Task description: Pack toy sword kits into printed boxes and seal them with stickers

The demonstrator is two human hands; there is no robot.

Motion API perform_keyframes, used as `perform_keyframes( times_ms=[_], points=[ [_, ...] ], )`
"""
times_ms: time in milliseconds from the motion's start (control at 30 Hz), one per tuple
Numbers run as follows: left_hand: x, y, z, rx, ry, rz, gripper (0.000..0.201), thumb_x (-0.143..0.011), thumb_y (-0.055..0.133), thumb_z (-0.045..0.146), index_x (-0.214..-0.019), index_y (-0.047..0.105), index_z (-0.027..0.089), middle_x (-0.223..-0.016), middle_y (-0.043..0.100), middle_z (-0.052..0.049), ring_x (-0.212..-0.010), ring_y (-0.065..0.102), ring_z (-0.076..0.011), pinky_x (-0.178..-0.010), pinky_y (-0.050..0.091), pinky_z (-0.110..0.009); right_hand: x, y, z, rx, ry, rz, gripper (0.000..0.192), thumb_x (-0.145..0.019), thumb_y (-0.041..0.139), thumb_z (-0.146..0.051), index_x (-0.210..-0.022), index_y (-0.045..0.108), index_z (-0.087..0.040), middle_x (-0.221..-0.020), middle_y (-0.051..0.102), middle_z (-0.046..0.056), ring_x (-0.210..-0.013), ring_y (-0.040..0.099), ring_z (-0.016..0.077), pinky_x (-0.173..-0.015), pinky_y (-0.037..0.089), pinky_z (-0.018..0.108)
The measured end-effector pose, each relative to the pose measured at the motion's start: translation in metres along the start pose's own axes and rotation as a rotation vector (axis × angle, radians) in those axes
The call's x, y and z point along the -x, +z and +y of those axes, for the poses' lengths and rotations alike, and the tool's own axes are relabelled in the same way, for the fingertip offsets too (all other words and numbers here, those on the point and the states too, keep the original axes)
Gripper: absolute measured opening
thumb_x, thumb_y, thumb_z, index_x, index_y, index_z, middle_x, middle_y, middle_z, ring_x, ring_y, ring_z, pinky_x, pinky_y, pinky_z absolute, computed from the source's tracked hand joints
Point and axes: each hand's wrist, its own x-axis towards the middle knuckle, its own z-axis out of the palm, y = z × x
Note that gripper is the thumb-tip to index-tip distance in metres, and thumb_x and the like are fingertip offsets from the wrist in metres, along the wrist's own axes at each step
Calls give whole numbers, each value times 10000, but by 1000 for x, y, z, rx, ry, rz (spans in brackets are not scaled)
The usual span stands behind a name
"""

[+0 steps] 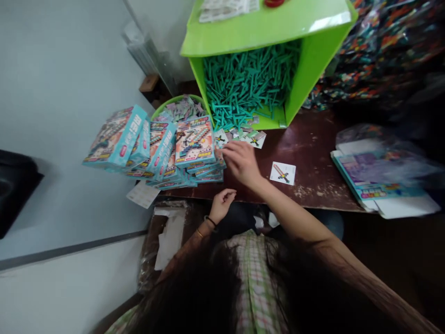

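Observation:
My right hand (241, 162) reaches across the dark brown table (309, 185), its fingertips touching the edge of a pile of teal toy boxes (194, 141) and small printed cards (255, 138). It grips nothing that I can see. My left hand (221, 204) hovers at the table's near edge with fingers curled and nothing visible in it. A single sword-printed card (282, 173) lies on the table just right of my right wrist. More teal boxes (118, 137) lean off the table's left side.
A green bin (313, 60) tipped on its side holds several teal plastic sticks (248, 83). A green bowl (163, 105) of packets sits behind the boxes. Flat box sheets in plastic (378, 178) lie at the right. A white wall is at left.

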Motion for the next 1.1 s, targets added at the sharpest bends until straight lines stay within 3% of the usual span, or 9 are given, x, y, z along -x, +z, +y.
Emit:
perform_keyframes(
  times_ms=[133,333,467,567,633,733,800,1000,1100],
  points=[
    [-5,17,-1,-30,9,-124,231,-895,684,375,-986,768,179,-912,792,-60,-793,707,-174,-748,564,-275,105,-57,75,250,526,130,368,-928,594,-324,-1256,696,-192,-1461,578,191,-1456,414,384,-1166,319,669],
    [-26,87,11,-180,102,-373,169,-905,645,232,-1009,765,174,-954,775,-64,-785,683,-163,-729,549,-265,261,-158,101,627,766,233,282,-872,653,-329,-1142,726,-288,-1465,571,183,-1479,408,399,-1170,301,653],
    [-38,157,26,-221,189,-577,174,-913,639,213,-1022,769,172,-1012,773,-66,-800,676,-160,-797,547,-281,301,-216,121,820,1105,434,403,-805,735,-423,-1157,703,-230,-1466,491,280,-1436,403,488,-1100,322,723],
    [-39,200,34,-216,210,-694,184,-919,631,215,-1030,771,174,-1001,775,-61,-799,676,-162,-799,545,-281,310,-230,134,591,1250,537,204,-903,582,-405,-910,680,-227,-1186,580,228,-1249,566,396,-1050,441,634],
    [-35,214,36,-221,215,-734,195,-918,633,224,-1042,773,169,-987,777,-66,-802,680,-167,-787,543,-277,307,-227,137,430,1293,685,100,-863,623,-338,-849,599,-242,-1073,561,161,-1121,630,326,-1003,521,533],
    [-25,216,31,-236,188,-741,187,-909,647,230,-1033,776,172,-964,783,-58,-774,681,-160,-760,538,-266,296,-214,138,203,1434,1073,423,-662,780,-160,-903,453,-277,-1017,534,74,-937,682,260,-892,602,473],
    [-19,205,27,-240,151,-728,174,-904,656,228,-1020,774,178,-925,785,-42,-750,683,-150,-742,536,-256,289,-206,140,82,1495,1240,529,-626,786,-96,-886,372,-298,-935,533,19,-862,695,232,-859,626,465],
    [-18,162,22,-202,82,-647,176,-916,640,227,-1020,769,168,-970,802,-52,-797,713,-156,-794,566,-269,282,-202,138,67,1496,1336,436,-706,683,-23,-817,364,-300,-736,480,-52,-843,716,226,-892,631,468],
    [-22,155,22,-195,69,-592,174,-912,644,223,-1012,771,157,-1003,805,-70,-842,723,-170,-833,572,-283,284,-207,132,72,1495,1318,446,-675,646,50,-841,412,-291,-737,485,-62,-753,689,196,-890,624,459]
  ],
)
